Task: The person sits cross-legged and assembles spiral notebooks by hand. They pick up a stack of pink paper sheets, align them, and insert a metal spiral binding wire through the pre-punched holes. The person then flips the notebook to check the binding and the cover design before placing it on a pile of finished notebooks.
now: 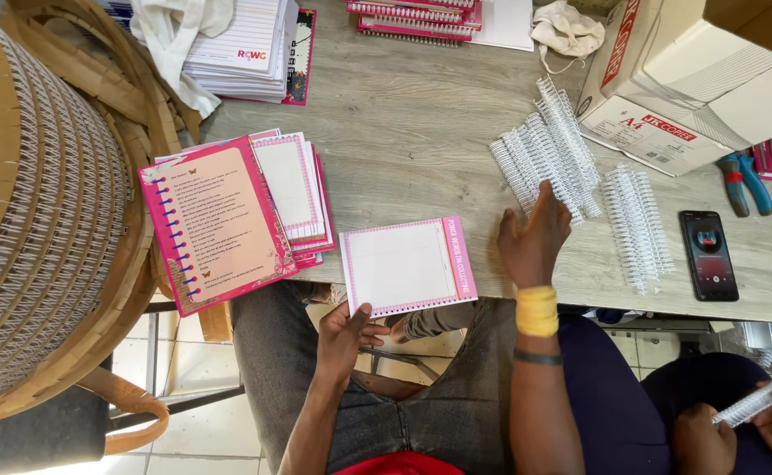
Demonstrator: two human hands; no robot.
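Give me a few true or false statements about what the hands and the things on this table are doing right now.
1. The left hand grips the pink-bordered booklet at its lower edge. True.
2. The right hand holds the pliers. False: it reaches toward the white wire binding combs; the pliers lie apart.
3. A phone lies on the table with its screen lit. True.
4. The booklet lies on the stack of pink pages. False: it is apart, to that stack's right.

a pale wood-grain table (421,132) carries pink notepad stacks (227,220) at left, white binding coils (548,149) at centre right, a phone (709,255), pliers (745,180) and a cardboard box (694,88) at upper right.
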